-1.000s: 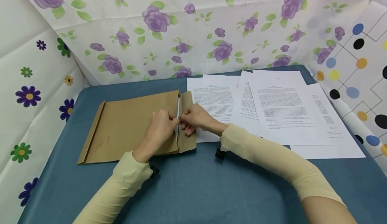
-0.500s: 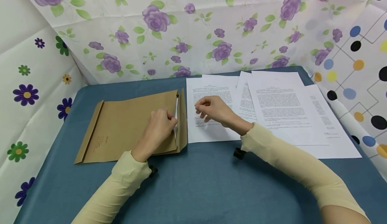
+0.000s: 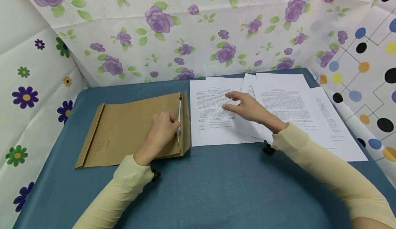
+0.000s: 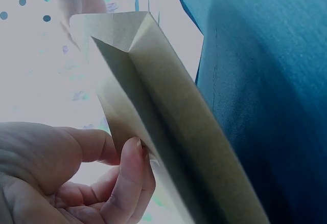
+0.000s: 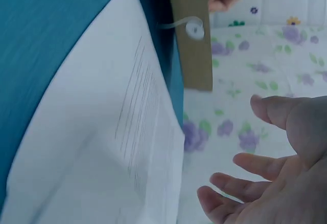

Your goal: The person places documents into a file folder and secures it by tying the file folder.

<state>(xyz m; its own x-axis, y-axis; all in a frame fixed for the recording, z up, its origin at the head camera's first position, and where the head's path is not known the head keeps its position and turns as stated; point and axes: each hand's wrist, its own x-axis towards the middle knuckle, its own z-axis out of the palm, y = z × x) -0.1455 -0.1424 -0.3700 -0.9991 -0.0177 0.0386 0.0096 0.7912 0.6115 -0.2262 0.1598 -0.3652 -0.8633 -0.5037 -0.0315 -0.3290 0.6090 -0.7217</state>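
A brown paper envelope (image 3: 136, 129) lies on the left of the table, its flap (image 3: 185, 126) standing up at the right end. My left hand (image 3: 161, 132) pinches the edge of the envelope's mouth between thumb and fingers; the left wrist view shows the pinched brown paper (image 4: 122, 116) close up. A white strip shows inside the mouth. My right hand (image 3: 247, 107) is over the printed sheets (image 3: 213, 115), fingers spread and holding nothing. In the right wrist view a white button (image 5: 194, 29) with a string sits on the flap.
Several printed white sheets (image 3: 287, 105) overlap on the right side of the table. A blue cloth (image 3: 201, 187) covers the tabletop. Flowered sheeting (image 3: 139, 33) hangs behind the table, and patterned sheeting also stands at both sides.
My right hand has let go of the flap, moved right over the printed sheets and spread its fingers. The flap has risen more upright. My left hand keeps its grip on the envelope.
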